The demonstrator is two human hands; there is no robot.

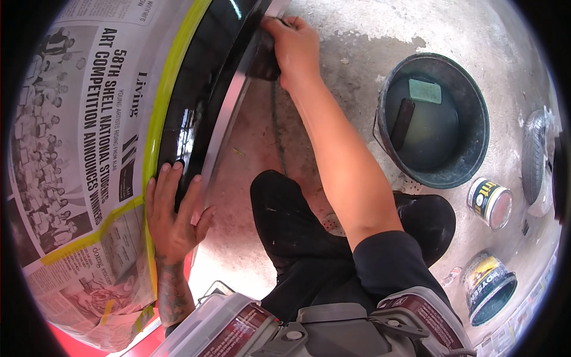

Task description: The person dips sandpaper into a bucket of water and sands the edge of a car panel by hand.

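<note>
My left hand [174, 214] lies with its fingers stretched out over the lower end of a glossy black car panel [199, 95]. Its fingertips touch the panel beside the yellow masking tape [156, 128]. Farther up, at the panel's pale edge, my right hand [297, 50] is closed with the fingers bent. A dark, flat sheet [266, 58], which looks like black sandpaper, hangs beneath its thumb side. The hand itself partly hides the grip. Newspaper [71, 137] covers the surface left of the tape.
On the concrete floor to the right stands a black bucket [388, 143] of cloudy water, holding a green pad [425, 91] and a dark block [403, 124]. Near it are a paint can [491, 202], a small labelled tub [489, 285] and a tyre [534, 157]. My bent knees are below.
</note>
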